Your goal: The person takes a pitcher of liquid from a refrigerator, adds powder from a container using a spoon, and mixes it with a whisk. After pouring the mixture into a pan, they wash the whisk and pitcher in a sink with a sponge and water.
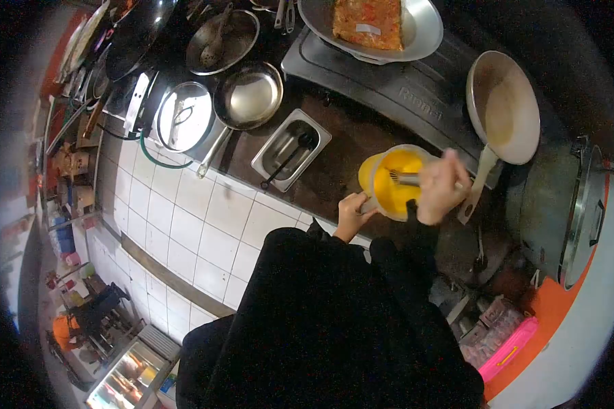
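left hand (353, 215) grips yellow-filled jug (368, 176); right hand (443, 187) closed around whisk (406, 178) inside it.

Head camera looks steeply down (fisheye, close) onto the counter (341, 140).

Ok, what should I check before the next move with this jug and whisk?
1. Left hand holding the jug: ok, closed on its lower side.
2. Right hand holding the whisk: ok, with the wires down in the yellow mix.
3. Mix contained: ok, no spill shows on the counter around the jug.
4. Pan ready: cannot tell. It shows a pale smear inside, and heat cannot be seen.
5. Pan handle clear of the right hand: not ok. It runs close beside that hand, and whether they touch cannot be told.
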A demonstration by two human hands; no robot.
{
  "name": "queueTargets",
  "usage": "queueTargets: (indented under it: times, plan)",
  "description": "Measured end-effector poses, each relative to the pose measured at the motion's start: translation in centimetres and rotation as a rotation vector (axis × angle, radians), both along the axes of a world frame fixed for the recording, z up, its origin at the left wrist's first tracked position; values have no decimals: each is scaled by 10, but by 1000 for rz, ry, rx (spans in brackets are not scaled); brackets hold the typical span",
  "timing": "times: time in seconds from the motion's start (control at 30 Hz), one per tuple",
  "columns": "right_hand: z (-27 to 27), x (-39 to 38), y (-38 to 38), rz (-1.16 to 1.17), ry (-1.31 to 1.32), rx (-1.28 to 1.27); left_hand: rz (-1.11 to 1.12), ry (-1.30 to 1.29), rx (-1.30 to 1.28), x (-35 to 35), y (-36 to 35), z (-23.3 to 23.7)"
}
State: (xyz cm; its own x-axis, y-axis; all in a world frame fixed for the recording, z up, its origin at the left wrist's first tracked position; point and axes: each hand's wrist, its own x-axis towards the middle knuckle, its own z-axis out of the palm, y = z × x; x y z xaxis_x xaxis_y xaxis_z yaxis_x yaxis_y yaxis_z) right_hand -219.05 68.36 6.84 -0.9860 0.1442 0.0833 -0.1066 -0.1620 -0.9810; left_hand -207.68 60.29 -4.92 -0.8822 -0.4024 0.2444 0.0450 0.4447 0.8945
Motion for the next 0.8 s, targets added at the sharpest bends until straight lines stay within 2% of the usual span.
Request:
queueTargets:
  times: [0.07,0.1,0.17,0.2,0.23,0.3,0.33,0.37,0.43,0.47,0.5,0.57,0.6,0.63,0.67,0.73,0.77,0.8]
  plan:
    - [29,14,5,72,146,-356,-5,3,6,5,-1,0]
    - [12,18,6,69,138,-351,-7,-42,33,6,0,1]
    - [-34,20,7,32,66,-52,-9,-71,58,7,1,2]
    - [-21,17,2,150,-127,-123,-3,-29,46,7,1,0]
    - [-3,12,2,159,-114,-124,9,10,36,4,1,-2]
    - [32,16,5,-100,71,51,3,36,64,3,0,-1]
    - [44,24,9,-2,122,-323,6,27,64,2,0,-2]
    - [21,25,11,-5,114,-319,6,12,68,4,1,-3]
    - [-37,29,16,-38,52,-142,6,-7,50,12,4,-10]
    - [-24,25,8,133,-77,5,16,1,21,6,2,-13]
    - [-7,13,7,144,-52,3,6,25,55,5,3,-13]
    - [26,13,9,2,-71,-159,10,35,11,4,1,-9]
    - [38,18,14,-5,76,-231,10,34,4,0,-1,-10]
    - [39,19,20,91,187,-280,15,51,-10,1,0,-11]
    - [19,22,19,83,178,-276,15,69,-23,3,1,-11]
    - [-38,23,13,-19,-4,242,1,30,-16,4,0,-11]
    - [-27,22,14,-21,-8,245,-7,-14,-12,6,1,-12]
    - [-7,20,15,25,-70,-16,-15,-24,37,7,2,-14]
